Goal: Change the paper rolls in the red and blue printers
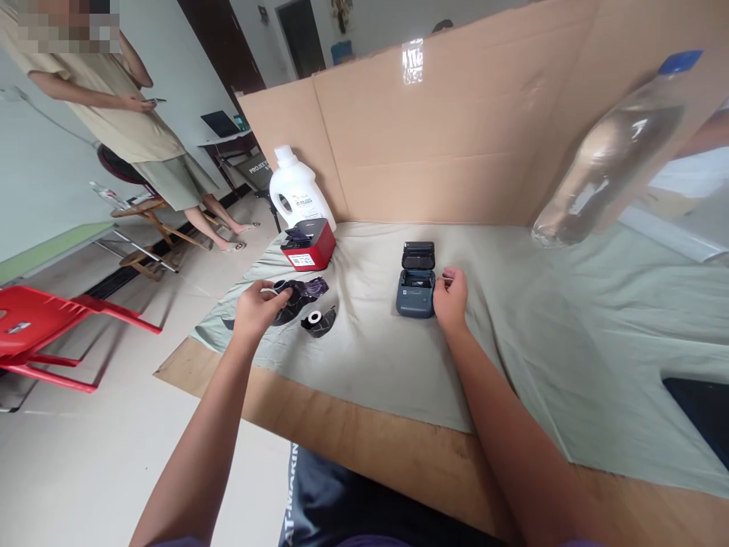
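Note:
A small dark blue label printer (415, 299) sits on the cloth with its black lid (418, 255) tipped back. My right hand (452, 298) is at its right side, fingers curled against the edge. To the left, my left hand (260, 305) is closed with thumb and fingers on a small white label roll (280, 286), partly hidden by the hand. Black crumpled wrapping (293, 304) lies under and beside that hand. Another white roll (315, 317) rests nearby in dark wrapping. Behind them stands a red and black box-shaped device (310, 247).
A white jug (299, 186) stands behind the red device, before a cardboard screen (433, 144). On the right, a large clear bottle (618, 152) leans, and a dark flat object (703, 414) lies at the edge. A person (125, 129) stands at left beyond a red chair (51, 327).

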`<state>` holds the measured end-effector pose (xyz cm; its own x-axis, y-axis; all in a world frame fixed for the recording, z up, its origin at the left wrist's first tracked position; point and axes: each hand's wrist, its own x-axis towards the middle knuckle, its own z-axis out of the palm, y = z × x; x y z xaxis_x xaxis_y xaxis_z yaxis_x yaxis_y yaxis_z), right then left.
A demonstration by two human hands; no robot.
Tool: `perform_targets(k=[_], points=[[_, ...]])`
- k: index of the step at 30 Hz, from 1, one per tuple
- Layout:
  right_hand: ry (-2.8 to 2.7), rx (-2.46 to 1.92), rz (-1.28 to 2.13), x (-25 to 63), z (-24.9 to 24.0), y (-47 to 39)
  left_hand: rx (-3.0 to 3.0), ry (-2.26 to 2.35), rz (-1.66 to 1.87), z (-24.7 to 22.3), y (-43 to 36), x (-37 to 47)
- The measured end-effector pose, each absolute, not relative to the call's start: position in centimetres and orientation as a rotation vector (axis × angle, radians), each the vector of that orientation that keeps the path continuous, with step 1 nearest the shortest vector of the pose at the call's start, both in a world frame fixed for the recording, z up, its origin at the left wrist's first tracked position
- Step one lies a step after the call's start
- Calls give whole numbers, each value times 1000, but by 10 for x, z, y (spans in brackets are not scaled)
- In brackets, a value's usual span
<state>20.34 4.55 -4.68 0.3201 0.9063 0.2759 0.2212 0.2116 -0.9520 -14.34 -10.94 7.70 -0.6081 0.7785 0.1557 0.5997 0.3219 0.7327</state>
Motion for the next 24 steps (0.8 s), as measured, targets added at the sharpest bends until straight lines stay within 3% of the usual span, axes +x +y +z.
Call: perform_targets(k=[11,20,24], points=[[-1182,-1317,690,204,-46,43,1308,2541,918,16,-123,-121],[-1186,-1325,665,204,-46,45,1464,2601,828,54,-125,-147],[-1179,-1329,673,204,-44,45,1851,2307,665,65,-80,-160]])
